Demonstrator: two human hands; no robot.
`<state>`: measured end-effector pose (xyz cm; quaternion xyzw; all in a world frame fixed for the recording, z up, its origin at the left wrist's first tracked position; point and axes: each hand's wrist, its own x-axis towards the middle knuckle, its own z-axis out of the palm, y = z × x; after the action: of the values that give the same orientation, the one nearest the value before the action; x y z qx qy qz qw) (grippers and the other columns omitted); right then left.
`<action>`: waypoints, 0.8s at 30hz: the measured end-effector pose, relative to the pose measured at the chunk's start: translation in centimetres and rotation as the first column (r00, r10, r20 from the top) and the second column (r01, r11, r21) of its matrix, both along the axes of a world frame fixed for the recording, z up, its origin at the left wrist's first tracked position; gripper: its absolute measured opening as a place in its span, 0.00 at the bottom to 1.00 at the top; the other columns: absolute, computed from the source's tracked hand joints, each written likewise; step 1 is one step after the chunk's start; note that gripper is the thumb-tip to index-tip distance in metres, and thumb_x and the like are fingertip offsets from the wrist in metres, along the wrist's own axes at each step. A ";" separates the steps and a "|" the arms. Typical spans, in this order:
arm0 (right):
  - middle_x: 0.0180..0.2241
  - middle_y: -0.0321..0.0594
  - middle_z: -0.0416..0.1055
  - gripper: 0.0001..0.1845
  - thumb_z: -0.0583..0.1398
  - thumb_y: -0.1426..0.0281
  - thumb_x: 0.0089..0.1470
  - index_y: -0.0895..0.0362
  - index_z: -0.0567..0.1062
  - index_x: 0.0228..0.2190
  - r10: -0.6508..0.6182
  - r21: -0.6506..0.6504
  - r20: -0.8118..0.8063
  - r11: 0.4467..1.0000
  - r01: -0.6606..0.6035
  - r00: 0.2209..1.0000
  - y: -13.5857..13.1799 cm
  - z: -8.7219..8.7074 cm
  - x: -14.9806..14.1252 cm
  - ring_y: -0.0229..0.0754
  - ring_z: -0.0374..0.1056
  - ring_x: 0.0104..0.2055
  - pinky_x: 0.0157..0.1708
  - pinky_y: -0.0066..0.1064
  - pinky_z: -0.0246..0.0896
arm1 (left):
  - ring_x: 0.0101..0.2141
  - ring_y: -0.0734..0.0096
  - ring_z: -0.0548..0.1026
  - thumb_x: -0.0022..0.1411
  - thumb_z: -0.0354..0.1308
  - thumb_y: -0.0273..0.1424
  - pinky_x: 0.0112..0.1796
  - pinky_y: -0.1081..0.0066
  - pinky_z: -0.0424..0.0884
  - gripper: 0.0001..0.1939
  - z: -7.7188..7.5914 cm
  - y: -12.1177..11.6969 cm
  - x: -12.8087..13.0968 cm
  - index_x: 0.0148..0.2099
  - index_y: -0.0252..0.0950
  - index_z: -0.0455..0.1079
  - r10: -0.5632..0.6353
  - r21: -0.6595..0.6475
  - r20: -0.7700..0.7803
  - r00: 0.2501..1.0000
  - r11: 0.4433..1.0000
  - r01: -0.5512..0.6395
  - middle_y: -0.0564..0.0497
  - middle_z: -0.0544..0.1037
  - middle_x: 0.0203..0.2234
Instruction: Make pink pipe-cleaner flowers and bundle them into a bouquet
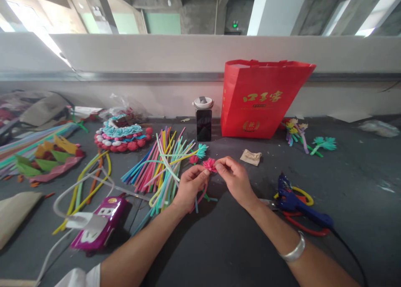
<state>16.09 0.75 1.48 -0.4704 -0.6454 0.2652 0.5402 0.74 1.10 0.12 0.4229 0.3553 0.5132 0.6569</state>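
A small pink flower (209, 164) with many narrow petals is held up between my two hands over the table. My left hand (191, 186) is closed in a pinch at its base, and a pink stem (205, 191) hangs down beside the fingers. Thumb and forefinger of my right hand (234, 178) pinch at the flower's right edge. Just beyond it lie a teal flower (202, 151) and a red flower (193, 159). A bundle of coloured soft sticks (156, 166) spreads out left of my left hand.
At right lie a blue glue gun (294, 201) and red-handled scissors (305, 226). A phone (203, 126) leans on a white-lidded cup (203, 102) beside a red bag (263, 99). On the left are a purple power strip (102, 224) with cables and several flower crafts (122, 132).
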 end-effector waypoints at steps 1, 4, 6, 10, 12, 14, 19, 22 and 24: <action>0.28 0.36 0.70 0.11 0.56 0.66 0.60 0.56 0.75 0.29 -0.006 -0.010 -0.033 1.000 0.006 0.999 0.0 -0.1 0.0 0.39 0.65 0.31 0.34 0.30 0.58 | 0.17 0.85 0.54 0.52 0.68 0.37 0.19 0.79 0.44 0.14 0.0 0.0 0.0 0.31 0.32 0.70 -0.005 -0.006 0.022 1.000 1.000 0.005 0.58 0.65 0.16; 0.30 0.36 0.71 0.11 0.55 0.66 0.61 0.55 0.76 0.32 -0.020 -0.009 -0.097 1.000 0.019 0.995 0.0 -0.2 0.1 0.40 0.66 0.33 0.36 0.30 0.59 | 0.17 0.85 0.52 0.53 0.68 0.36 0.19 0.78 0.42 0.14 -0.1 0.0 0.1 0.31 0.32 0.70 -0.023 -0.011 0.065 0.998 1.000 0.023 0.59 0.63 0.16; 0.29 0.36 0.71 0.09 0.57 0.66 0.60 0.55 0.76 0.31 -0.017 -0.001 -0.112 1.000 0.017 0.994 0.0 -0.2 0.1 0.40 0.66 0.33 0.36 0.30 0.60 | 0.17 0.85 0.51 0.53 0.68 0.36 0.18 0.78 0.42 0.13 -0.2 0.0 0.1 0.31 0.32 0.70 -0.035 -0.015 0.083 0.996 0.999 0.037 0.59 0.62 0.16; 0.28 0.36 0.71 0.06 0.61 0.68 0.56 0.55 0.76 0.29 0.018 0.013 -0.087 1.000 -0.017 0.996 -0.1 -0.1 0.0 0.39 0.66 0.31 0.34 0.30 0.61 | 0.16 0.85 0.50 0.54 0.67 0.36 0.18 0.77 0.42 0.13 -0.3 0.1 0.0 0.32 0.33 0.69 -0.064 -0.034 0.113 0.991 0.997 0.068 0.60 0.59 0.16; 0.28 0.35 0.70 0.05 0.61 0.69 0.56 0.55 0.75 0.29 0.012 0.034 -0.049 0.999 -0.010 0.999 -0.2 0.0 0.0 0.38 0.65 0.30 0.33 0.30 0.60 | 0.16 0.85 0.49 0.54 0.67 0.36 0.18 0.78 0.42 0.13 -0.3 0.1 0.0 0.31 0.32 0.70 -0.069 -0.043 0.110 0.991 0.996 0.074 0.61 0.59 0.15; 0.27 0.34 0.69 0.05 0.60 0.71 0.56 0.55 0.75 0.28 -0.009 0.075 0.000 0.997 0.009 1.000 -0.3 0.2 -0.1 0.37 0.64 0.29 0.32 0.29 0.59 | 0.16 0.86 0.49 0.53 0.68 0.36 0.18 0.78 0.42 0.13 -0.4 0.2 0.0 0.31 0.32 0.70 -0.061 -0.041 0.099 0.993 0.997 0.066 0.61 0.58 0.15; 0.26 0.33 0.66 0.07 0.59 0.74 0.56 0.55 0.72 0.25 -0.017 0.131 0.075 0.991 0.007 0.997 -0.4 0.7 -0.1 0.37 0.62 0.29 0.32 0.30 0.58 | 0.16 0.87 0.51 0.53 0.69 0.36 0.18 0.79 0.43 0.14 -0.3 0.0 0.1 0.31 0.32 0.70 -0.052 -0.015 0.076 0.996 0.998 0.053 0.61 0.59 0.15; 0.26 0.33 0.65 0.08 0.58 0.74 0.56 0.55 0.71 0.25 -0.012 0.119 0.076 0.993 0.003 0.997 -0.2 0.8 0.0 0.37 0.61 0.29 0.32 0.30 0.57 | 0.16 0.87 0.51 0.53 0.68 0.37 0.18 0.80 0.43 0.14 -0.4 -0.1 0.1 0.31 0.32 0.70 -0.059 -0.008 0.068 0.996 0.998 0.060 0.61 0.59 0.15; 0.25 0.33 0.64 0.08 0.58 0.74 0.55 0.55 0.70 0.25 -0.009 0.116 0.077 0.993 0.000 0.997 -0.2 0.8 0.0 0.37 0.61 0.28 0.31 0.30 0.56 | 0.16 0.86 0.51 0.53 0.68 0.37 0.18 0.80 0.43 0.14 -0.4 -0.2 0.1 0.31 0.32 0.70 -0.062 -0.002 0.061 0.996 0.998 0.062 0.61 0.60 0.15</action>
<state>16.08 0.57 2.29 -0.4500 -0.6790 0.2076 0.5417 0.82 0.92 -0.27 0.4166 0.3226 0.5049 0.6837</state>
